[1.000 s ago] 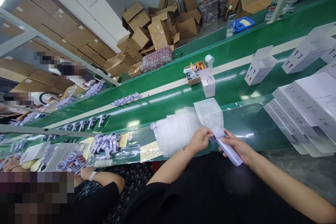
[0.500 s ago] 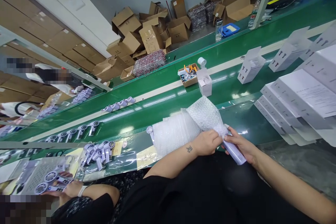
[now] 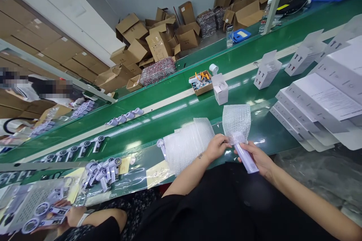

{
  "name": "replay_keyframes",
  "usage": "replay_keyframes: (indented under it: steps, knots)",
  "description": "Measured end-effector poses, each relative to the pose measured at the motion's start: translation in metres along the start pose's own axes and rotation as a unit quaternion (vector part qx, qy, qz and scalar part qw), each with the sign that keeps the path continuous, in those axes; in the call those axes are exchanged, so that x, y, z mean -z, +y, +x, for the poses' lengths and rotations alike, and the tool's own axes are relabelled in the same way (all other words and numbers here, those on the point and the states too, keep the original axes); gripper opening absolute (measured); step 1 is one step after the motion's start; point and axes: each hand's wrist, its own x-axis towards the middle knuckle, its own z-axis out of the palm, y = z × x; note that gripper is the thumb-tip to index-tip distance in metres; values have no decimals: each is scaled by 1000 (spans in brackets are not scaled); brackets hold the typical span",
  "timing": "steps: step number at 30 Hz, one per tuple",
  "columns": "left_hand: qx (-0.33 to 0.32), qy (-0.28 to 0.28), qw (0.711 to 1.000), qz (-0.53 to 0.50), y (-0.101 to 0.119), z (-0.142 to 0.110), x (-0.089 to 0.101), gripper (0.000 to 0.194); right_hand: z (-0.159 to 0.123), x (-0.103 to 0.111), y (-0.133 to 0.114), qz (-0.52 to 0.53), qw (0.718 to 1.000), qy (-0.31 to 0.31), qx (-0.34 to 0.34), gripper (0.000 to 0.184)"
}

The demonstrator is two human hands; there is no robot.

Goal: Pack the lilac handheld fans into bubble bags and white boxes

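Note:
My right hand [image 3: 256, 155] grips the lilac handle of a small hand-held fan [image 3: 245, 157]. The fan's head sits inside a clear bubble-wrap bag [image 3: 236, 122] that stands up over the green bench. My left hand [image 3: 216, 147] pinches the bag's lower left edge by its mouth. A stack of flat bubble-wrap bags [image 3: 188, 144] lies on the bench just left of my hands, with another fan head [image 3: 160, 143] poking out at its left end.
White cartons [image 3: 316, 99] are piled at the right. On the green conveyor [image 3: 181, 113] stand open white boxes [image 3: 220, 88], a small parts box [image 3: 200, 81] and rows of lilac fans [image 3: 124, 116]. A co-worker's hand [image 3: 72, 216] holds fans at lower left. Cardboard boxes [image 3: 158, 41] fill the background.
The bubble-wrap bag has swung from leaning left to standing upright over the fan head. Both hands have kept their hold, and the view has shifted.

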Motion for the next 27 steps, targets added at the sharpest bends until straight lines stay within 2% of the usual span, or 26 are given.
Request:
replay_keyframes:
  steps: [3,6,7,9,11,13,15,17,18,19,23,25,27]
  knots:
    - [-13,-40,999,-10,8,-6,-2,15,2,-1,4,28,999,20,16,27]
    - [-50,-93,994,-11,22,-13,-6,11,4,2,8,37,997,56,-22,25]
    - [-27,-97,995,-20,25,-13,-8,10,3,4,9,40,996,66,-45,25]
    - [74,-85,992,-57,31,-10,-10,10,2,10,11,38,993,71,-85,25]
    - [182,-86,972,-120,35,-5,-12,11,-1,19,12,5,993,67,-98,23]
    - [253,-120,941,-192,41,-1,-12,12,-5,31,10,-105,989,69,-73,17]
    - [306,-147,904,-259,48,1,-9,18,-10,45,5,-276,957,86,10,18]
    - [342,-161,871,-313,56,1,-5,27,-18,57,-1,-427,892,103,108,24]
    - [349,-171,858,-334,60,1,-3,31,-22,61,-4,-468,867,101,136,25]
    - [352,-185,848,-350,63,1,-1,34,-27,63,-7,-486,858,85,141,25]
    - [363,-241,836,-334,72,3,-2,37,-48,60,-20,-465,883,-47,38,18]
    - [367,-235,841,-320,76,7,-3,35,-58,56,-32,-462,885,-51,17,16]
    - [348,-198,850,-342,79,11,1,35,-67,51,-48,-436,899,-13,40,15]
